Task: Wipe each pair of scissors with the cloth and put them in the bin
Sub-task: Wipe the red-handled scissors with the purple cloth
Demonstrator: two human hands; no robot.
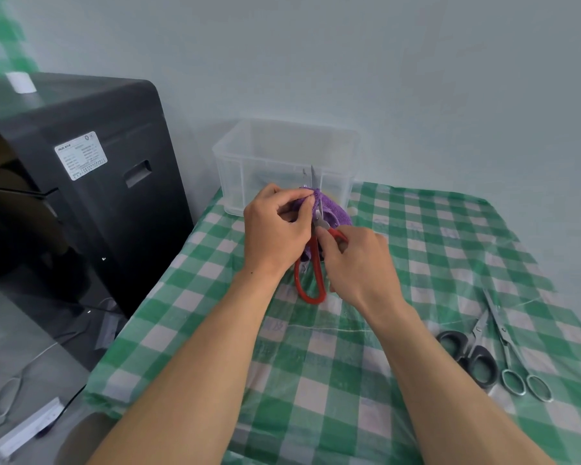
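Centre of the frame, above a checked table point(316, 380): two bare hands work on red scissors point(317, 270), held upright with the blade tips pointing up in front of the bin point(245, 172).

The left hand point(277, 226) pinches a purple cloth point(336, 209) around the blades. The right hand point(356, 263) is closed around one red handle, while the other handle loop hangs free below.

The scissors look rigid and fairly light, with smooth metal that could slip, and the blades are slightly parted with sharp tips. The handles are the safe place to hold. The cloth is soft and limp, so it likely needs pinching tight to stay on the blade.

The clear bin sits just behind the hands at the table's far edge, open-topped, with free room above it.

At lower right, black scissors point(477, 330) and steel scissors point(503, 333) lie side by side, near the table's right edge. A dark machine point(81, 182) stands off the left edge.
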